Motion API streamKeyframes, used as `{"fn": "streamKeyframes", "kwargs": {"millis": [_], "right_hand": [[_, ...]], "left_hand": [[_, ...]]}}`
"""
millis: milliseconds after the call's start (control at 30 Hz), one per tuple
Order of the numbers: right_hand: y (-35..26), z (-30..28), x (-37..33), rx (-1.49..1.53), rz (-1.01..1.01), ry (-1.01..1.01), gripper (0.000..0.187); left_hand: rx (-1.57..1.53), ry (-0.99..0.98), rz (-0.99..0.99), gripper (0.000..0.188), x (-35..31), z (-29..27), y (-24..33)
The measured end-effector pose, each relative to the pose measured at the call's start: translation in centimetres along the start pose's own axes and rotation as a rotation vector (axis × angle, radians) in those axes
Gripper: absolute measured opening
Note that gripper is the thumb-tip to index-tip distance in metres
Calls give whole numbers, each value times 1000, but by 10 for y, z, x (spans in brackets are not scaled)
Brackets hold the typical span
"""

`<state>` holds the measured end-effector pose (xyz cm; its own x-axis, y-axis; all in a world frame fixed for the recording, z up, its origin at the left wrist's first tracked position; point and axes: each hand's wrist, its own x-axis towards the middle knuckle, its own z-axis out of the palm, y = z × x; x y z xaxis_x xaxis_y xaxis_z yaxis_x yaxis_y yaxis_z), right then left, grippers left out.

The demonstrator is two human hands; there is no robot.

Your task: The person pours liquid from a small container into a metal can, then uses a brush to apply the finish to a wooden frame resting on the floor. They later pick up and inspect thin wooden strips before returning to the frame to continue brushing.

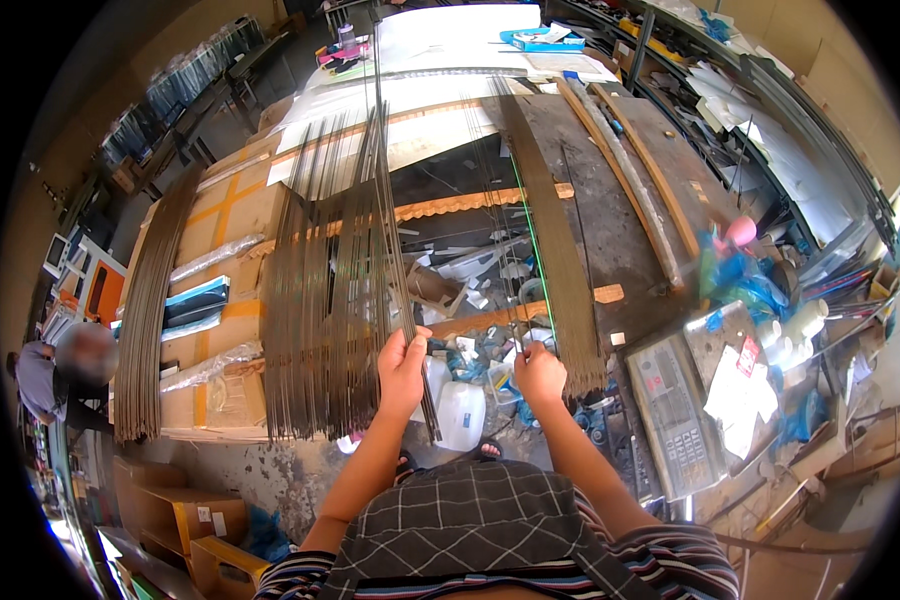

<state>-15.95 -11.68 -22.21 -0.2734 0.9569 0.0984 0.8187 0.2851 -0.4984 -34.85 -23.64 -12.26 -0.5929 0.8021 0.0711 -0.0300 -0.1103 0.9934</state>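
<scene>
Toward 9 o'clock spreads a broad row of long dark rods (320, 310), with a narrower stack (555, 250) at 2 and a keypad scale (676, 415) at 4 o'clock. Near 7 o'clock, a slim bundle (397, 250) is in the left hand (402, 375), fingers wrapped around it; toward 4, the right hand (540, 376) tightly pinches a few thin rods (513, 315).

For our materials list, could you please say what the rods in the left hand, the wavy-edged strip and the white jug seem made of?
Rods in the left hand: probably metal, dull brown, being thin, long and straight.
Wavy-edged strip: likely wood, matt, from its orange-brown colour; grain unclear.
White jug: apparently plastic, smooth, with a rounded, moulded look.
</scene>
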Motion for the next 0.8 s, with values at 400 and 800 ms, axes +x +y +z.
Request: {"fn": "streamKeyframes", "kwargs": {"millis": [400, 800], "right_hand": [[-1, -2, 3, -69, 10, -75, 21], [0, -2, 5, -53, 35, -75, 22]], "left_hand": [[42, 7, 27, 13, 1, 0, -1], [17, 12, 25, 11, 2, 3, -1]]}}
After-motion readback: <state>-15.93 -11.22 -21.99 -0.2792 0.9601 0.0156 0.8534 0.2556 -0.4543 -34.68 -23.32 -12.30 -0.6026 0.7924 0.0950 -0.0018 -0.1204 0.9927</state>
